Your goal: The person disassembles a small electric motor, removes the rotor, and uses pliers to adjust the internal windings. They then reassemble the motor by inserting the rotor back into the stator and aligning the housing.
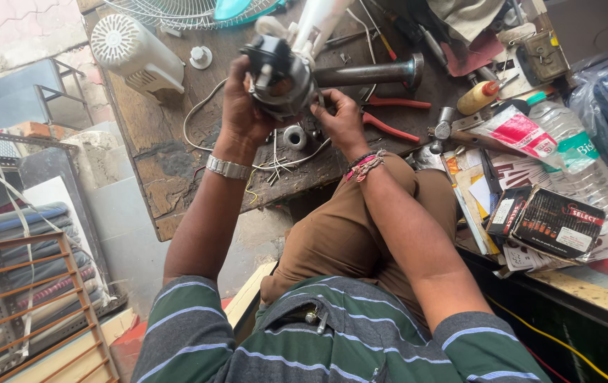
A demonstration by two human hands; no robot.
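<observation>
Head view: both hands, left [244, 106] and right [341, 120], grip a grimy dark-and-silver fan motor [281, 74].

A worn, dark wooden workbench [151, 152] spans the upper area, its surface scarred and stained. Below it lies a pale grey concrete floor [123, 227]. At left, an orange-brown metal rack [31, 298] stands beside stacked folded fabric [13, 245]. Pink paving [6, 28] shows at upper left. Daylight illuminates the scene evenly.
</observation>
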